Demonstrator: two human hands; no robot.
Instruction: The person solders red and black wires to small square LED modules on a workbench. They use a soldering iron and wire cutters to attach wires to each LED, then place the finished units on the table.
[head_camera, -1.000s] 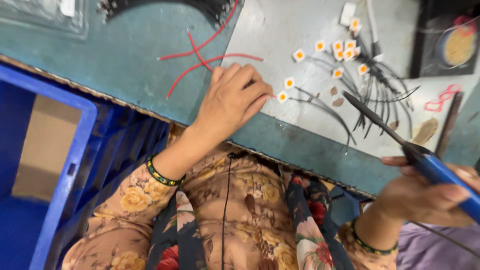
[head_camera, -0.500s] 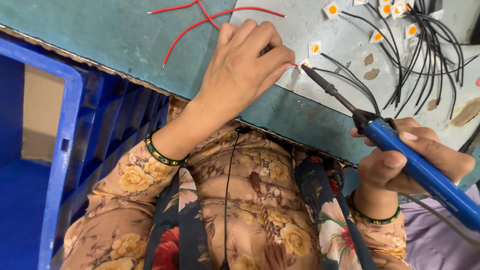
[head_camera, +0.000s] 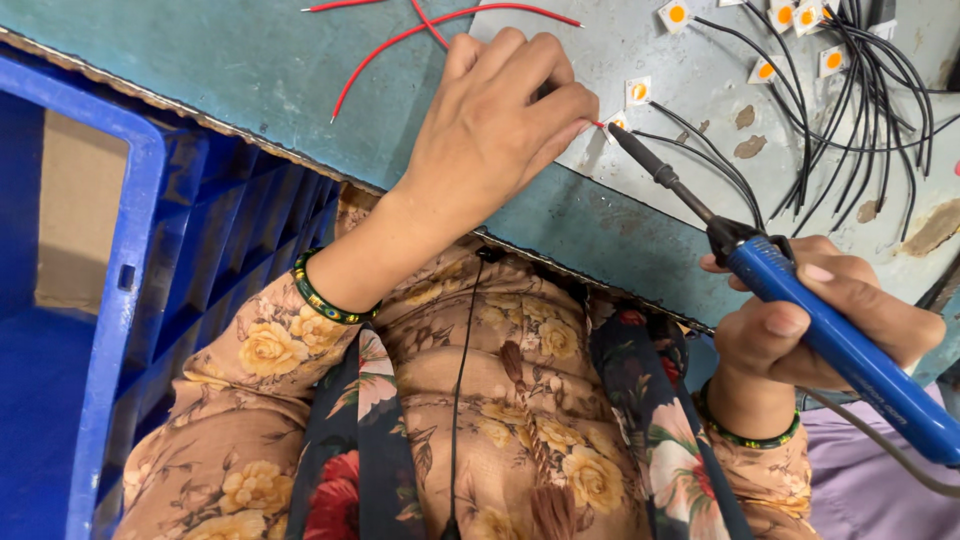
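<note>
My left hand (head_camera: 495, 125) rests on the teal table edge, fingers pinched on the end of a thin red wire (head_camera: 598, 124) next to a small white square chip with an orange centre (head_camera: 618, 122). My right hand (head_camera: 815, 320) grips a blue-handled soldering iron (head_camera: 800, 300). Its dark tip (head_camera: 615, 132) touches the spot where the red wire meets that chip. A second chip of the same kind (head_camera: 638, 90) lies just above.
Several more orange-centred chips (head_camera: 676, 14) with black wires (head_camera: 850, 90) lie on the grey metal sheet (head_camera: 720, 70) at upper right. Loose red wires (head_camera: 420, 30) lie on the teal table (head_camera: 250, 70). A blue plastic crate (head_camera: 110, 300) stands at my left.
The view has shifted down and closer. My right hand has brought the soldering iron tip up and left to the chip. My left hand stays pinched on the red wire end.
</note>
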